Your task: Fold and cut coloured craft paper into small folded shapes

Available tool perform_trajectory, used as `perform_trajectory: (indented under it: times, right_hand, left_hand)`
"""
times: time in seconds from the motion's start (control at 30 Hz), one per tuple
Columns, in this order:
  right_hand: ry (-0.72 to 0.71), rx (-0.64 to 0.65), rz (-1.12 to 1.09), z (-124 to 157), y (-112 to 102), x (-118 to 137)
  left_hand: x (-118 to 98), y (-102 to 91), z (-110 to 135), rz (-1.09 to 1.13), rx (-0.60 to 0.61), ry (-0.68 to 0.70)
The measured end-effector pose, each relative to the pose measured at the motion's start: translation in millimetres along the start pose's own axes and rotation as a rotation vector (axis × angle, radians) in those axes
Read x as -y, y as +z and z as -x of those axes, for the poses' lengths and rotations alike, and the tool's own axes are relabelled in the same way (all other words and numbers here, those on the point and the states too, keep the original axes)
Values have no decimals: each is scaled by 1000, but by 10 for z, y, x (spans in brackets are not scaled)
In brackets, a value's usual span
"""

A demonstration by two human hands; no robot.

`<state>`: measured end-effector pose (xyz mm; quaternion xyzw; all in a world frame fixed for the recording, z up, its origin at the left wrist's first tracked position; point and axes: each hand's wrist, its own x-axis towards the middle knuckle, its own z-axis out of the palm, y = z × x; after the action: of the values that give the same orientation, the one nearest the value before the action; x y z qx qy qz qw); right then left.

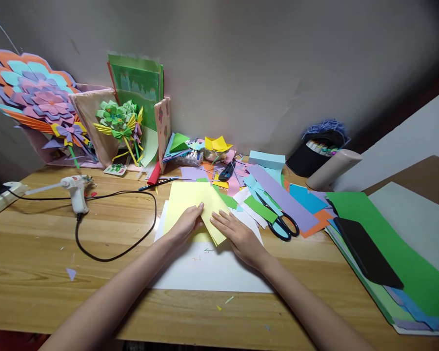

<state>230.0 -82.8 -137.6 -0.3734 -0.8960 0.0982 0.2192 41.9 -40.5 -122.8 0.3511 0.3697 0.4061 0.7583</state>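
A pale yellow paper sheet (190,200) lies on a white sheet (212,270) at the middle of the wooden table (32,263). Its lower right corner is folded over into a flap. My left hand (186,223) pinches the edge of that flap between thumb and fingers. My right hand (237,236) rests flat on the flap's lower part, fingers stretched out and pressing the paper down.
Teal-handled scissors (281,224) lie just right of my hands among coloured paper scraps. A glue gun (75,187) with a looping black cord (131,243) sits at left. Paper flowers (47,105) stand at the back left; stacked green sheets (391,248) and a black strip (366,251) lie at right.
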Motion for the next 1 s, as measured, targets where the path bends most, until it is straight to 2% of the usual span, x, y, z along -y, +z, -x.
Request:
perform_trajectory:
  times: [0.83,1.0]
  right_hand:
    - [-18,20,67,-8,22,47]
    - [-13,46,3,-12,-31,83]
  left_hand:
    - [18,-11,-12,-34,47,25]
    - [46,-42,-46,-31,23,26]
